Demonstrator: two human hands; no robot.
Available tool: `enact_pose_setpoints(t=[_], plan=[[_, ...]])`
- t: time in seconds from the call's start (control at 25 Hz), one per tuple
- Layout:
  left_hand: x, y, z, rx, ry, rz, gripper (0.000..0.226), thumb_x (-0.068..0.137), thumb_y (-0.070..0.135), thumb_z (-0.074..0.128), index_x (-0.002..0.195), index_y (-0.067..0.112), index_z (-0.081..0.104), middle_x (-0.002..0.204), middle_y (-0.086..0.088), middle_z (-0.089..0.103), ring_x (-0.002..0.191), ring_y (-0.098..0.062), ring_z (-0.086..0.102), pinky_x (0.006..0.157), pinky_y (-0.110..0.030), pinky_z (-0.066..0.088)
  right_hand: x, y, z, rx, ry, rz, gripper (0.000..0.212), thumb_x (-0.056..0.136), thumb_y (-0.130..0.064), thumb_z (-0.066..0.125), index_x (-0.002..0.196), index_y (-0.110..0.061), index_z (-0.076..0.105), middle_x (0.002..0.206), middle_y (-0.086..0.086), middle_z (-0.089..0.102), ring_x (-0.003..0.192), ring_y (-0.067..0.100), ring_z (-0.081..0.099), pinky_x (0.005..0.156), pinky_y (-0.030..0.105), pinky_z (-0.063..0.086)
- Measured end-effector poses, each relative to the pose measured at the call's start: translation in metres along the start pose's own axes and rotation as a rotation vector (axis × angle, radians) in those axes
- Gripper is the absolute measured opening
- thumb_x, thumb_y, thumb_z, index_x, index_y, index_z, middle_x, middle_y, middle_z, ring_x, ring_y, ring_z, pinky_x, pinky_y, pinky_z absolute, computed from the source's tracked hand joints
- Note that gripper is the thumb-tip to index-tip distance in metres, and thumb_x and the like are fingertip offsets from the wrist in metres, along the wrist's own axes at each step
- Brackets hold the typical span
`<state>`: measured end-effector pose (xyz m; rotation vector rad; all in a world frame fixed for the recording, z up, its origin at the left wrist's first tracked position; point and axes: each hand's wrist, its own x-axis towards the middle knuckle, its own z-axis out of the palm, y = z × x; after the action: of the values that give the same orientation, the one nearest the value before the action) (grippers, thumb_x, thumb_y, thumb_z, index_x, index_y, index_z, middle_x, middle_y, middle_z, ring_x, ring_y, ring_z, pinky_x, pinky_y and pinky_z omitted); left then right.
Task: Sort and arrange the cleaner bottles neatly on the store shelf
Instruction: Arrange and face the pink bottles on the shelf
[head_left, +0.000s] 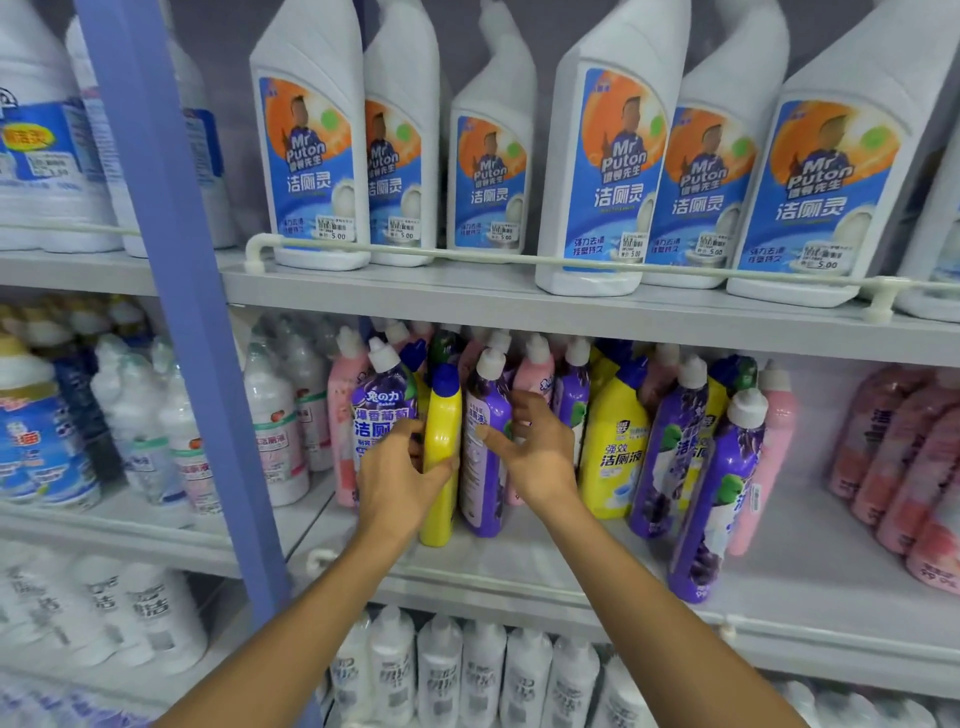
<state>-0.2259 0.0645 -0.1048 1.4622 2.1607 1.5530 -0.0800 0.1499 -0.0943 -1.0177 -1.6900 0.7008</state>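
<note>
On the middle shelf (571, 566) stands a mixed cluster of purple, yellow and pink cleaner bottles. My left hand (397, 478) grips a slim yellow bottle with a blue cap (441, 410), turned edge-on. To its right stands a purple bottle with a white cap (483, 488); my right hand (535, 452) curls around it, thumb on its front and fingers behind. Another purple bottle (382, 405) stands left of the yellow one, partly hidden by my left hand. Further right a wider yellow bottle (613, 447) stands, and two purple bottles (711, 499) lean among pink ones.
A blue upright post (197, 332) divides the shelving on the left. The upper shelf holds several white Mr Puton bottles (602, 171) behind a white rail (519, 259). Pink bottles (904, 467) stand at far right, white bottles (467, 670) on the shelf below.
</note>
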Motion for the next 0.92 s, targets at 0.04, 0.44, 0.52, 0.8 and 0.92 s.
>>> enact_pose_setpoints(t=[0.04,0.44,0.52,0.8,0.92], plan=[[0.000,-0.003,0.001,-0.014,-0.012,-0.005,0.039,0.072,0.032,0.087,0.104,0.024,0.067,0.080,0.009,0.073,0.074,-0.012,0.070,0.071,-0.037,0.058,0.001,0.002,0.000,0.000,0.001,0.001,0.057,0.079,-0.026,0.088,0.129,-0.014,0.061,0.102,-0.007,0.066,0.090,0.013,0.063,0.082,0.020,0.052],[0.009,-0.002,0.010,-0.076,-0.012,-0.037,0.035,0.077,0.028,0.086,0.107,0.023,0.070,0.082,0.004,0.075,0.076,-0.017,0.072,0.076,-0.042,0.060,0.002,0.003,0.006,-0.005,0.009,0.006,0.062,0.081,-0.031,0.087,0.133,-0.013,0.058,0.111,-0.003,0.070,0.091,0.005,0.063,0.074,-0.001,0.044],[0.012,-0.002,-0.005,-0.197,-0.112,-0.067,0.040,0.079,0.022,0.085,0.116,0.019,0.070,0.089,0.000,0.075,0.079,-0.016,0.073,0.080,-0.040,0.061,0.001,-0.001,-0.001,0.011,-0.041,-0.004,0.059,0.081,-0.027,0.087,0.131,-0.011,0.060,0.105,-0.007,0.068,0.084,-0.007,0.062,0.077,0.004,0.049],[0.052,-0.006,-0.091,-0.268,0.036,0.033,0.036,0.080,0.022,0.084,0.112,0.013,0.070,0.092,-0.001,0.076,0.088,-0.014,0.072,0.081,-0.029,0.058,0.032,-0.006,-0.058,-0.185,-0.118,-0.167,0.059,0.079,-0.031,0.088,0.132,-0.018,0.064,0.116,-0.010,0.067,0.099,0.003,0.068,0.083,0.005,0.047],[0.075,-0.006,-0.093,-0.277,0.131,0.020,0.021,0.087,0.031,0.078,0.104,0.023,0.067,0.097,0.007,0.073,0.091,-0.010,0.069,0.080,-0.028,0.056,0.057,-0.014,-0.074,-0.183,-0.087,-0.201,0.048,0.077,-0.018,0.088,0.120,-0.022,0.067,0.107,-0.017,0.066,0.093,-0.018,0.060,0.080,0.005,0.046]])
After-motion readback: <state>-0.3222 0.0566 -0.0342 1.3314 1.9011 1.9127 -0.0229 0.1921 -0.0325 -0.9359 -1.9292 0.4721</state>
